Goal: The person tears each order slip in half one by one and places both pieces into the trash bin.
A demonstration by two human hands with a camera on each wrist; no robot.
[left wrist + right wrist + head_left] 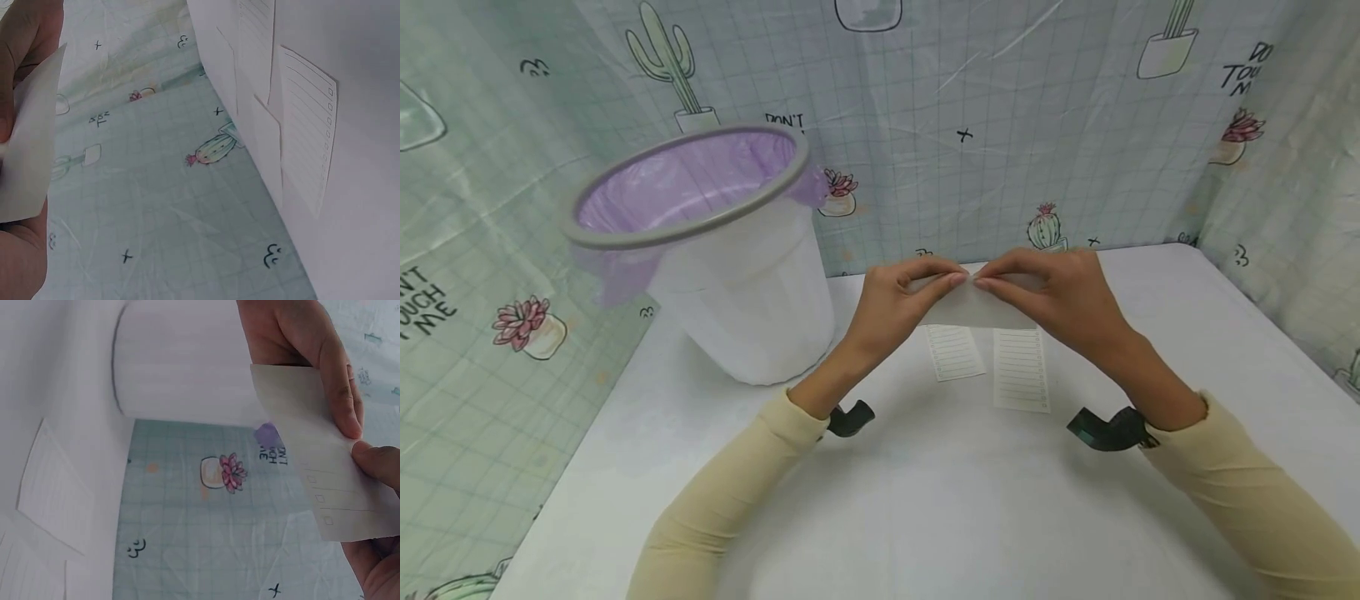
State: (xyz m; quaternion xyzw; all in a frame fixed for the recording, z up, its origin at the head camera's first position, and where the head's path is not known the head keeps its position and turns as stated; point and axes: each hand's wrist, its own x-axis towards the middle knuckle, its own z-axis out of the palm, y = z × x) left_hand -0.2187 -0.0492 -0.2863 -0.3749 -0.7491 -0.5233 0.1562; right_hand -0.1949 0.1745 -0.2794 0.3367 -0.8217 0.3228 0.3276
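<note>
Both hands pinch the top edge of one small checklist sheet (976,313) between thumbs and fingertips, raised above the table. My left hand (898,302) is on its left side and my right hand (1063,290) on its right, with the fingertips almost meeting at the middle. Ruled lines and small checkboxes show on the sheet (312,444) in the right wrist view. Below it, a lined slip (955,353) and a longer checklist slip (1021,372) lie on the white table. Several slips, including a checklist slip (307,125), appear in the left wrist view.
A white bin (760,300) with a grey rim and a purple liner (692,179) stands to the left of the hands. Behind the table (880,517) hangs a cactus-printed sheet (925,125). Dark wrist devices (1108,429) sit at both cuffs.
</note>
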